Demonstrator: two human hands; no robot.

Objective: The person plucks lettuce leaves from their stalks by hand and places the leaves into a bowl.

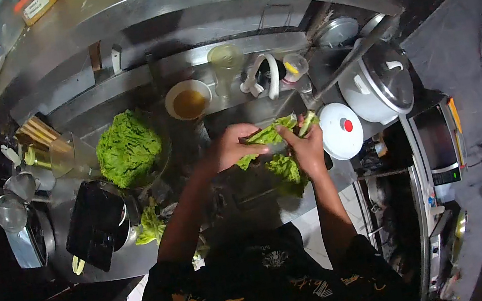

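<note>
Head view gives me both bare hands near the middle of the picture, above the steel counter (59, 234). The left hand (237, 145) pinches one side of a lettuce leaf (268, 134) between thumb and fingers. The right hand (305, 144) pinches the other side, near a pale stem, so the leaf is between the two hands. More green lettuce (286, 170) shows just under them; I cannot tell whether it hangs from this leaf.

On the right, my room is narrow: the white lid (334, 130) with a red knob has its rim just beside the right hand, and the large pot (368, 85) stands behind it. On the left there is a wider gap, up to the lettuce pile (128, 148), well apart from the hand. Beyond the hands, the bowl (171, 101) with brown liquid is near the back ledge. Toward the body, the forearms leave open space between them.
</note>
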